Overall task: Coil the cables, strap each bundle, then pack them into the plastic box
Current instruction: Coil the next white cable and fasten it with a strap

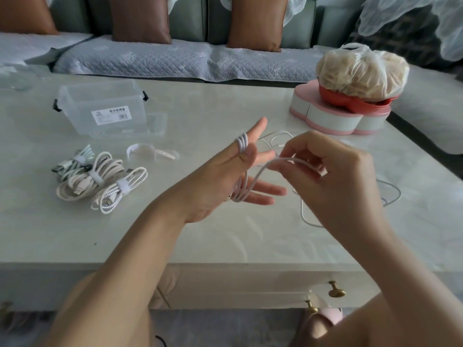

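My left hand (225,181) is spread above the table with a thin white cable (241,144) looped several times between its index finger and little finger. My right hand (325,171) pinches the same cable's free run just right of the left hand. The cable's slack trails on the table to the right. Three strapped bundles lie at the left: a greenish one (75,161), a beige one (87,181) and a silver braided one (120,189). A loose white strap (150,151) lies behind them. The clear plastic box (105,106) stands open at the back left.
A pink heart-shaped container (335,118) with a red bowl and a tied plastic bag (360,71) of food sits at the back right. A sofa with brown cushions runs behind the table. Drawers with brass knobs (337,290) front the table's near edge.
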Motion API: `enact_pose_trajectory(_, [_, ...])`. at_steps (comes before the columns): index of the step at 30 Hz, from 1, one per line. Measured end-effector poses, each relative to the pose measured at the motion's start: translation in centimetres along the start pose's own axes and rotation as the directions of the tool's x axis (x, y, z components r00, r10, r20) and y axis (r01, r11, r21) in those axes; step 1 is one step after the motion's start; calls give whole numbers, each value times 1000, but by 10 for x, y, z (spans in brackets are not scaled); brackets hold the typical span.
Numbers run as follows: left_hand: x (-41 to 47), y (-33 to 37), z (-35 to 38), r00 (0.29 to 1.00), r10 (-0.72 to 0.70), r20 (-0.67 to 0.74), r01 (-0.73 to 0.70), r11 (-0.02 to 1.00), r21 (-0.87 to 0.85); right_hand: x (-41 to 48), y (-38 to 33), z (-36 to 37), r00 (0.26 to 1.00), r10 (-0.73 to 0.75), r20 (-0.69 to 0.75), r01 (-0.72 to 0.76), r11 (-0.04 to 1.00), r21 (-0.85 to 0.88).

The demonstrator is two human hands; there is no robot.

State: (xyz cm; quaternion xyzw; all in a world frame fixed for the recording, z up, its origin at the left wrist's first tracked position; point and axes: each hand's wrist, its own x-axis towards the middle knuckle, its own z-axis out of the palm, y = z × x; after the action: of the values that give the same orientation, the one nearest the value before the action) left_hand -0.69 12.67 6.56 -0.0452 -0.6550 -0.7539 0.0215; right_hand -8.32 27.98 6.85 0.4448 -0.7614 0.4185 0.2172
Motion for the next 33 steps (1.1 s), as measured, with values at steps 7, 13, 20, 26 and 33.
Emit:
enact_pose_trajectory(7, [-4,1,5,987,-114,117,108,993,52,7,-1,3,998,42,51,-49,989,137])
enact_pose_trajectory(13, [-9,2,2,971,-120,205,106,991,77,11,1,2,994,62,91,-84,961,263])
enact_pose_trajectory(20, [-5,-3,-3,940,-139,313,119,989,82,15,8,1,983,109,148,-160,901,402])
enact_pose_trajectory(26, [-8,-3,-8,913,-144,382,166,986,-24,12,8,-1,976,131,176,-202,848,490])
enact_pose_trajectory(33, [-8,0,-14,887,2,462,144,949,-282,6,10,1,928,144,343,-318,787,529])
